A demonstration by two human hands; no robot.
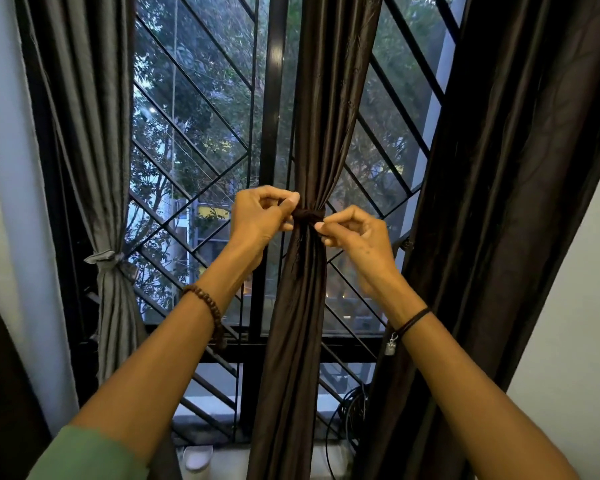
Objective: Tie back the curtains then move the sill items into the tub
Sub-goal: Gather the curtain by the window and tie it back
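Note:
A dark brown curtain (305,306) hangs gathered in the middle of the window, cinched by a dark tie band (308,215). My left hand (262,220) pinches the band's left side with thumb and curled fingers. My right hand (355,233) pinches the band's right side. A grey curtain (84,133) at the left is bound by its own grey tie (103,257). Another dark brown curtain (499,202) hangs loose at the right. On the sill (229,462) at the bottom stands a white rounded item (197,457), partly hidden by my left arm.
Behind the curtains is a window with a black diagonal metal grille (201,188) and a central black frame post (274,98). A black cable coil (352,410) hangs near the lower right of the window. White walls flank both sides.

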